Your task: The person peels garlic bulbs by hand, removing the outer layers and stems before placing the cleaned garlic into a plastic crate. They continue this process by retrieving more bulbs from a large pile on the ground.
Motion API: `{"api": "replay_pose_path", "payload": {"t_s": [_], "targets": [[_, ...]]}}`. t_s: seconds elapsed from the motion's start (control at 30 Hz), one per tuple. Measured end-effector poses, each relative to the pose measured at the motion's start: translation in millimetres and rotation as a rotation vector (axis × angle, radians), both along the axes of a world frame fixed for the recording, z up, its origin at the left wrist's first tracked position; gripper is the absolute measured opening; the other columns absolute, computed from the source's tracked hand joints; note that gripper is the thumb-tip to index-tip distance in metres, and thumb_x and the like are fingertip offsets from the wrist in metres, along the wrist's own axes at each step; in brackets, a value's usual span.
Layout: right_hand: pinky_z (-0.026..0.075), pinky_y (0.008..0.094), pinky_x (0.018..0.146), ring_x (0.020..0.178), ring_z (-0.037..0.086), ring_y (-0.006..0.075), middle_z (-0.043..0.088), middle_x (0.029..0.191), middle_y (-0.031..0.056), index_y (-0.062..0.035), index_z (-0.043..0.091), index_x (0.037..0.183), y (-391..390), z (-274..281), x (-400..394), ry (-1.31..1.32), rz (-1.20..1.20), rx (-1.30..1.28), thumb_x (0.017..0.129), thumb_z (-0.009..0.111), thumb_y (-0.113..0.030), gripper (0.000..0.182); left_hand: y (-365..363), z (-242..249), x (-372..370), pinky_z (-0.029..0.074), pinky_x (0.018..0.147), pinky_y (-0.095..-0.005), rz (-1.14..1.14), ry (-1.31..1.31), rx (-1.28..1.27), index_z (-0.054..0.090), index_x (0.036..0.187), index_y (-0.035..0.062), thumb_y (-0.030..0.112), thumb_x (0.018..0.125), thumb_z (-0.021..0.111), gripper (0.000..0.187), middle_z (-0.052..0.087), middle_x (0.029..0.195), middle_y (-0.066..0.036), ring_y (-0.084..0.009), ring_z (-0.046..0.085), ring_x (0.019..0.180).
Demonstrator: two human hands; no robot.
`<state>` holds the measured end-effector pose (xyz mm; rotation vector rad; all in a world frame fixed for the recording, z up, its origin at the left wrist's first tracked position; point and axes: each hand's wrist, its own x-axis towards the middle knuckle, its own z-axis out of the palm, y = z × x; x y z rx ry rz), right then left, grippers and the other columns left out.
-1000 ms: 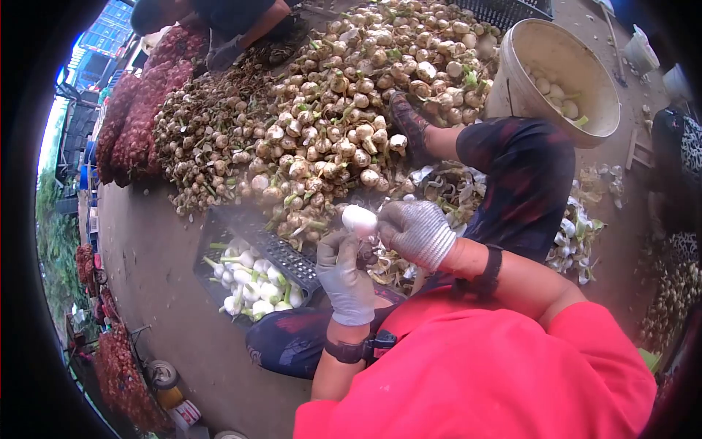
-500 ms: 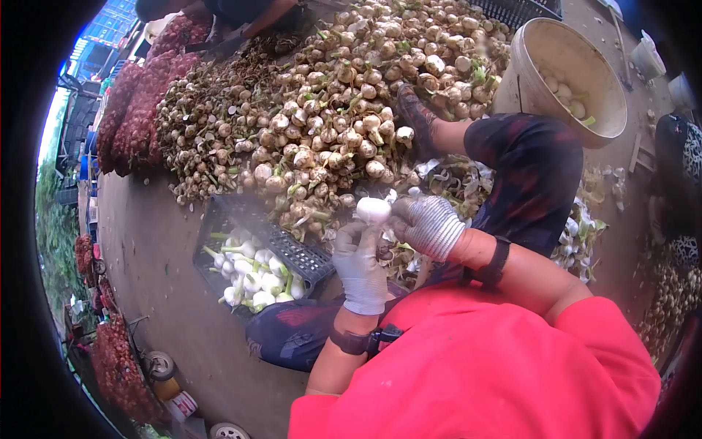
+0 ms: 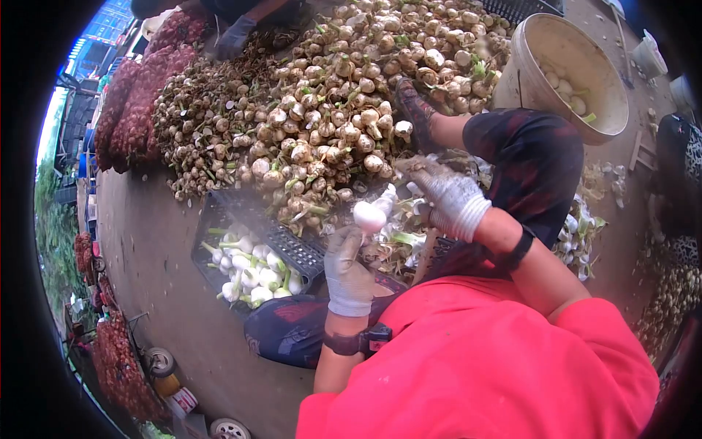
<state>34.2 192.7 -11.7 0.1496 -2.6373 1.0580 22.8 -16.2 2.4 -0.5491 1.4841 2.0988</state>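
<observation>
My left hand (image 3: 346,269), in a dirty white work glove, grips a white garlic bulb (image 3: 369,218) from below. Loose pale skin stands up at the bulb's upper right. My right hand (image 3: 452,196), gloved too, is apart from the bulb, its fingers stretched out over garlic peelings (image 3: 409,238) and its thumb lower down. Left of my left hand, a black plastic crate (image 3: 298,254) holds several clean white bulbs with green stems (image 3: 248,274). Beyond both hands spreads a big heap of unpeeled garlic (image 3: 314,139).
A white bucket (image 3: 512,80) with some bulbs in it tilts beside my raised knee (image 3: 523,146). Red mesh sacks (image 3: 135,110) line the heap's left side. At the top, another person's gloved hand (image 3: 235,38) is by the heap. Another black crate (image 3: 523,9) stands at the back.
My right hand has pulled away from the bulb to the right, its fingers opening out. My left hand still holds the bulb, slightly lower. The other person's gloved hand has come into view.
</observation>
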Motion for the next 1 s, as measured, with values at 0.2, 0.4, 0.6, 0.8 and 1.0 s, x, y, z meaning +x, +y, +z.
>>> {"api": "replay_pose_path", "payload": {"t_s": [0.2,0.4,0.6,0.8,1.0], "targets": [[0.051,0.0414,0.069,0.081,0.063,0.0364,0.063,0.079,0.0179,-0.0074,0.064,0.096,-16.2,-12.8,8.0,-0.153,0.065,-0.264,0.073,0.061,-0.007,0.023,-10.0,-14.6,-1.2,0.036,0.042,-0.0186,-0.234,-0.052,0.295,0.057,0.092,0.0082,0.018,0.09,0.056,0.011,0.061,0.079,-0.005,-0.0053,0.048,0.053],[0.05,0.0431,0.083,0.107,0.055,0.041,0.047,0.127,0.0222,-0.0099,0.053,0.12,5.6,-23.3,-0.9,-0.246,0.085,0.295,0.066,0.065,0.0,0.057,-20.4,-1.8,-7.0,0.043,0.046,-0.0191,-0.266,-0.057,0.097,0.057,0.092,0.0044,0.019,0.089,0.055,0.015,0.063,0.075,-0.006,-0.0076,0.052,0.053],[0.051,0.0408,0.076,0.094,0.06,0.0341,0.058,0.111,0.0141,-0.007,0.057,0.114,27.9,47.1,-0.5,-0.25,0.367,0.061,0.071,0.063,0.003,0.045,17.9,-10.3,-34.1,0.044,0.055,-0.0218,-0.52,-0.086,0.118,0.056,0.11,0.0021,0.02,0.09,0.052,0.027,0.059,0.078,-0.003,-0.0101,0.057,0.062],[0.054,0.0243,0.068,0.104,0.059,0.0223,0.048,0.132,0.014,-0.004,0.056,0.124,159.4,101.0,9.1,-0.105,-0.674,0.708,0.067,0.052,0.015,0.06,34.6,-167.5,-95.2,0.051,0.075,-0.0331,-0.499,0.434,-0.638,0.058,0.116,0.0017,0.016,0.086,0.058,0.033,0.061,0.101,-0.015,-0.0229,0.063,0.083],[0.054,0.0283,0.067,0.096,0.063,0.0263,0.059,0.113,0.0195,-0.0016,0.058,0.117,111.4,53.8,22.8,-0.25,-0.413,-0.173,0.067,0.055,0.012,0.051,71.5,-254.0,-92.1,0.05,0.084,-0.0419,-1.56,0.635,-1.236,0.059,0.112,0.0172,0.02,0.077,0.063,0.036,0.055,0.117,-0.014,-0.0334,0.06,0.1]]}}
